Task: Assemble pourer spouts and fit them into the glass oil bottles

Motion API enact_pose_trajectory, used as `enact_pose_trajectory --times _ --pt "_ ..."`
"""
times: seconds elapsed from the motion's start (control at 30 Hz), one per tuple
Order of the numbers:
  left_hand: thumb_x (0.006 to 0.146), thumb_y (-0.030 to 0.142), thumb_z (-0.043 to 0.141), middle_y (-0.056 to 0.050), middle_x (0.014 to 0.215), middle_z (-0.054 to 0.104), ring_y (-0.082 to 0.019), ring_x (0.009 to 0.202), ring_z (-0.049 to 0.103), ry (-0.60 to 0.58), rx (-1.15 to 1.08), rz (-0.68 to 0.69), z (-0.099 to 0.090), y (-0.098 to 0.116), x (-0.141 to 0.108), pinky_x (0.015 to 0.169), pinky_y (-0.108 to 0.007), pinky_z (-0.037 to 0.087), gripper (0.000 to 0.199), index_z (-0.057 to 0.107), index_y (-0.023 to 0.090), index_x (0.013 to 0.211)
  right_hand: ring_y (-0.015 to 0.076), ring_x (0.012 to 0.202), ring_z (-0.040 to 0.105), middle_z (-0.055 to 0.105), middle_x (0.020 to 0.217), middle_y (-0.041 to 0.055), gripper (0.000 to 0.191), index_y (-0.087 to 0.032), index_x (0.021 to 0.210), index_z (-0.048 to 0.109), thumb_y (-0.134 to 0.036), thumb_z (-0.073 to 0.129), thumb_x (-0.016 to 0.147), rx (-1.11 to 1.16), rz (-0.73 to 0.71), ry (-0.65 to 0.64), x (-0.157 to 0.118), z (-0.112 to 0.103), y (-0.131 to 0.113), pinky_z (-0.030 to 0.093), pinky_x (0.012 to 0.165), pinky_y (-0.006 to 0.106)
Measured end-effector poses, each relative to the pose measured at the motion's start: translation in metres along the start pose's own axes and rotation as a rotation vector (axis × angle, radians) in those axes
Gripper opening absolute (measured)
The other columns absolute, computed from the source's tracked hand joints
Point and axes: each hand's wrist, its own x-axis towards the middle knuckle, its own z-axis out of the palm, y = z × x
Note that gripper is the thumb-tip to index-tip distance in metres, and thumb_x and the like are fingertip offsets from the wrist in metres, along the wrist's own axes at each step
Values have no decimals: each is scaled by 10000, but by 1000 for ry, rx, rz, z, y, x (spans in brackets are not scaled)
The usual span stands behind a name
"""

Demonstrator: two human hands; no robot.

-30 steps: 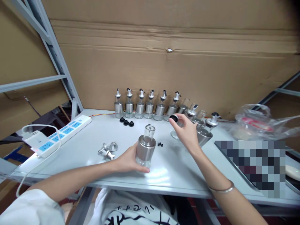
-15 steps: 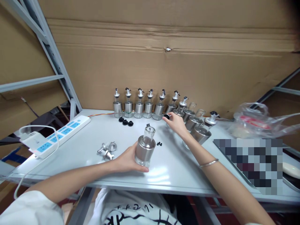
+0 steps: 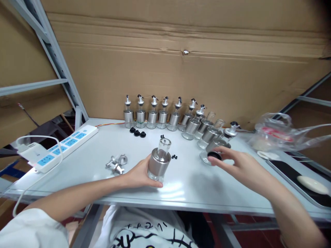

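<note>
My left hand (image 3: 141,173) is wrapped round a glass bottle (image 3: 159,162) with a steel sleeve and a bare glass neck, standing near the front of the table. Between the thumb and fingers of my right hand (image 3: 232,160) is a round black stopper (image 3: 214,156), held in front of the right-hand bottles. One of these, a steel-sleeved bottle (image 3: 218,144), is partly hidden by the hand. Silver pourer spouts (image 3: 116,163) lie left of my left hand. Several tiny black pieces (image 3: 174,157) rest right of the held bottle. Three black stoppers (image 3: 137,133) lie farther back.
A row of bottles with pourers (image 3: 152,115) lines the table's back. On the left are a power strip (image 3: 69,146) and its white cable. A plastic bag (image 3: 274,132) and a dark tray-like object (image 3: 289,172) bearing a cream oval thing lie right.
My right hand has moved from the back row toward me and to the right, carrying the black stopper. The left hand still holds the bottle in nearly the same place.
</note>
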Motion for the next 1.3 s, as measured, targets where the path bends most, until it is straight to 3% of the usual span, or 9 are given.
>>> enact_pose_trajectory --times 0.17,0.33,0.5,0.67,0.83,0.97,1.07,1.17,1.3 --pt "581 377 856 -131 1292 568 -317 1191 521 -9 14 2 0 0 0 1038 -446 385 900 427 159 1341 279 878 684 733 1035 65 432 -257 973 696 -627 555 803 72 -61 -149 -1 -2 17 524 621 338" --pt "584 372 854 -132 1307 561 -322 1207 511 -7 17 8 1 1 0 1050 -450 378 883 437 173 1336 236 786 672 728 1027 67 411 -240 1009 667 -585 529 834 79 -64 -87 15 24 13 529 656 339" --pt "585 375 855 -135 1311 560 -330 1212 508 -12 5 6 1 3 0 1060 -466 372 898 427 179 1350 258 802 700 737 960 70 341 -230 1011 644 -496 543 823 76 -95 -25 42 43 14 526 692 354" --pt "594 388 849 -139 1313 561 -345 1222 500 -11 -6 26 0 4 0 1072 -491 356 886 439 182 1352 283 926 696 735 984 80 295 -221 985 650 -439 577 800 101 -149 -44 68 50 20 532 777 381" --pt "591 385 858 -151 1332 550 -347 1231 496 -12 -17 19 0 4 -1 1075 -466 359 916 426 171 1369 286 869 699 738 939 83 313 -216 1010 656 -438 579 803 45 -135 -63 73 49 21 532 760 399" --pt "594 394 855 -150 1323 556 -347 1221 504 -7 -26 4 1 4 -1 1063 -475 368 907 433 173 1366 302 821 698 735 852 85 302 -212 1010 637 -431 567 814 -72 -123 -89 66 40 -1 523 712 403" --pt "608 422 846 -141 1315 561 -333 1208 515 -10 -39 1 0 3 0 1047 -466 382 873 453 182 1349 274 833 695 725 880 70 283 -220 1046 576 -412 549 840 10 -250 -36 64 35 -35 518 708 368" --pt "620 445 841 -138 1291 575 -319 1181 531 -14 -44 -4 0 2 0 1023 -451 402 857 460 177 1339 241 871 687 707 951 73 248 -220 1067 546 -368 517 870 198 -466 105 67 36 -68 524 680 319" --pt "637 471 826 -127 1236 604 -300 1137 550 -25 -78 -17 0 1 1 986 -429 427 817 479 170 1312 231 981 661 670 1100 84 245 -233 1111 555 -335 541 889 459 -652 308 72 53 -88 521 879 375"
